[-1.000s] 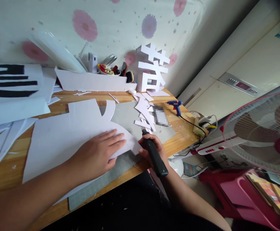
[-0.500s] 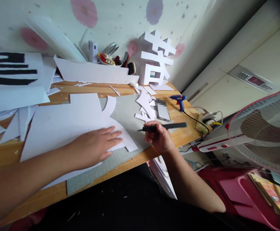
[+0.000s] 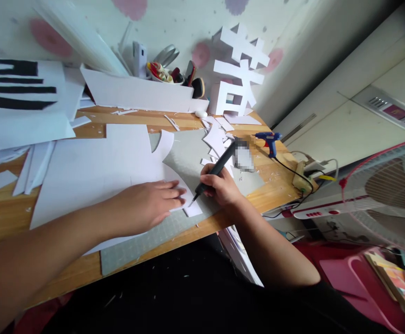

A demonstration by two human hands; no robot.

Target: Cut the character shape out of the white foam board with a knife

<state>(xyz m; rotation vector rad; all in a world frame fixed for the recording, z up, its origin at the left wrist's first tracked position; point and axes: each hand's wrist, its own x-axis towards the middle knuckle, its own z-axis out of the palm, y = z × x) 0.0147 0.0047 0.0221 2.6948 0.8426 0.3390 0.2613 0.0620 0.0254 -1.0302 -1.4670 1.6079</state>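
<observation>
White board (image 3: 91, 171) under the left hand (image 3: 151, 204), black knife (image 3: 216, 170) in the right hand (image 3: 221, 186)

The white board lies flat, partly on a grey mat (image 3: 131, 255) and partly on the wooden table (image 3: 279, 183), and stretches out toward 9 o'clock from the right hand. A curved prong of it sticks up between 12 and 1 o'clock from the left hand, and a narrow limb runs down to a squared end at 8 o'clock from the right hand.

The left hand is spread palm down on this limb, fingers nearly straight and side by side, pressing from above and clamped on nothing. The right hand is closed around the black knife, thumb and fingers together on its barrel. The handle leans back between 1 and 2 o'clock, and the thin tip points to 7 or 8 o'clock, at the limb near its end; I cannot tell whether it touches.

From the right hand, white scraps (image 3: 215, 139) lie in a heap at 12 o'clock, below an upright white cut-out letter (image 3: 239, 88). A blue glue gun (image 3: 270, 141) rests at 2 o'clock, and a fan (image 3: 386, 195) stands at 3. A sheet with black stripes (image 3: 17, 120) lies at 10 o'clock from the left hand.
</observation>
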